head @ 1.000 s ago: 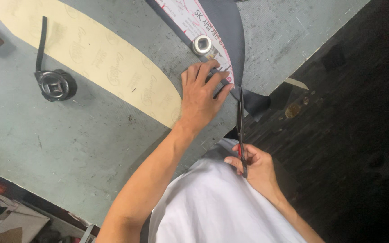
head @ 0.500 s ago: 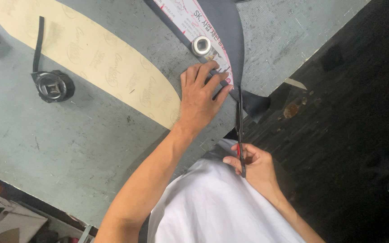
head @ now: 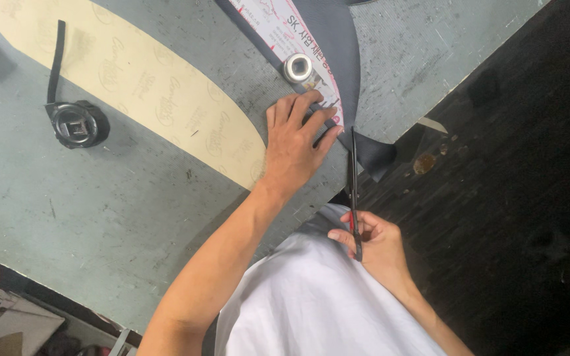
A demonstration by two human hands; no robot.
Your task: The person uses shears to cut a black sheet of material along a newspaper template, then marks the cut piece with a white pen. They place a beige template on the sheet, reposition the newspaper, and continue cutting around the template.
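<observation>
Dark fabric (head: 338,59) cut off at top; scissors (head: 353,178) tips hidden.

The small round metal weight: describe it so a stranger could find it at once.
On the grey worktable, find the left hand pressing the dark fabric. Just beyond its fingers sits the round metal weight, on a white printed pattern. It alone is shiny silver.

Both my hands at work, one flat, one gripping

My left hand (head: 295,142) lies palm down with the fingers spread and pressing forward, the wrist straight and the bare forearm running back toward my body. My right hand (head: 374,240) sits nearer my chest, below and to the right of the left one, fingers curled closed around a grip, thumb on top, knuckles turned outward.
</observation>
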